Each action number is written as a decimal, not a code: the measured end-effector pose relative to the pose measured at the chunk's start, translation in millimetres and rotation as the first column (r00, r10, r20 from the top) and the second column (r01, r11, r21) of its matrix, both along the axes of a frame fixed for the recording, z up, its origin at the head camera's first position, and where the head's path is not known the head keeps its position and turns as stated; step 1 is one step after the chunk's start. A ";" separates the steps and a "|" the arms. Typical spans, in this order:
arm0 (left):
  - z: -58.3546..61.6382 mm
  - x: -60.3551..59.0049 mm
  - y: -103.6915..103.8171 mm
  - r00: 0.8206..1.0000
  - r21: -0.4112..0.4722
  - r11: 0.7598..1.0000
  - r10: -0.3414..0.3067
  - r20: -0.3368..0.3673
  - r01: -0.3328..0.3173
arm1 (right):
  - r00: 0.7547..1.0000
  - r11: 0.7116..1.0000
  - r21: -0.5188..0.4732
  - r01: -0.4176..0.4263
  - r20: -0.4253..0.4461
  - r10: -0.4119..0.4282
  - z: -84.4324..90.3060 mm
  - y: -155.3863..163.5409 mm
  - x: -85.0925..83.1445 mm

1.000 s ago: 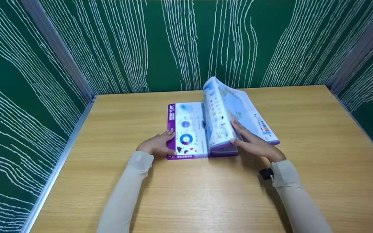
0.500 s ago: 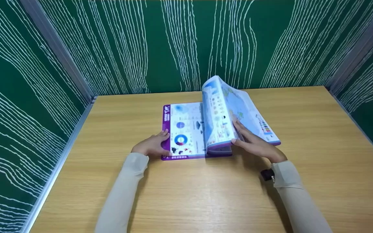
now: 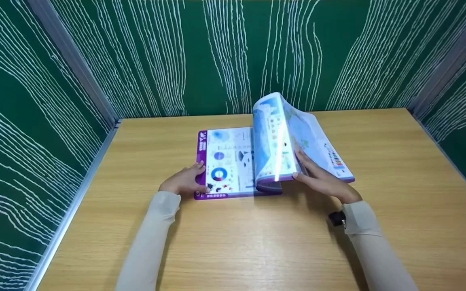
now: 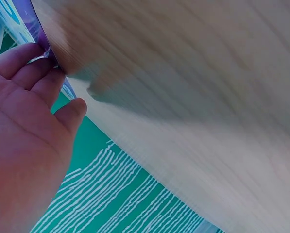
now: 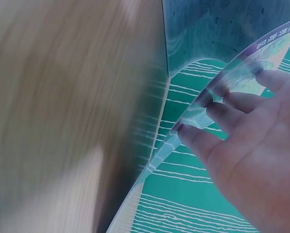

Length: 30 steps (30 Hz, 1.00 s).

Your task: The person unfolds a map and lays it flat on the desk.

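Observation:
A glossy folded map with a purple border lies partly unfolded on the table. Its left panel is flat, and small charts are printed on it. The middle part bulges up in a curve, and a blue map face slopes down to the right. My left hand grips the left edge, thumb on top near the front corner; the left wrist view shows its fingers at the edge. My right hand holds the raised part by its front, with the thumb at the lower edge. In the right wrist view, fingertips meet the sheet's purple-edged side.
The wooden table extends around the map on every side. Green panels with white wavy lines stand behind and at both sides, joined by grey posts. A small black device sits at the right wrist.
My left hand has slid left, drawing the flat panel and the layer beneath with it. The raised part opens wider as my right hand shifts slightly right.

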State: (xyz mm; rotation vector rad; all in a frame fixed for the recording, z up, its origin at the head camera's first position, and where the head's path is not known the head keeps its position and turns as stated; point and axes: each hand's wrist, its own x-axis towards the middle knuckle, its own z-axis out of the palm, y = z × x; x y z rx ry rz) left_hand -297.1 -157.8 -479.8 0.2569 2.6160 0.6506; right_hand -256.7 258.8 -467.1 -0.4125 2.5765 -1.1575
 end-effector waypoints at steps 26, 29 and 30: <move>-0.6 -0.1 -31.6 0.999 0.013 0.999 0.051 0.000 -0.051 | 0.997 0.999 0.023 0.026 0.066 -0.028 -2.2 27.4 -1.4; -0.3 0.0 -34.9 0.998 0.017 0.998 0.063 0.004 -0.063 | 0.996 0.999 0.041 0.030 0.081 -0.034 -2.6 29.4 -2.4; -0.3 0.1 -36.0 0.998 0.018 0.998 0.064 0.006 -0.064 | 0.996 0.998 0.049 0.032 0.085 -0.037 -2.5 29.9 -2.6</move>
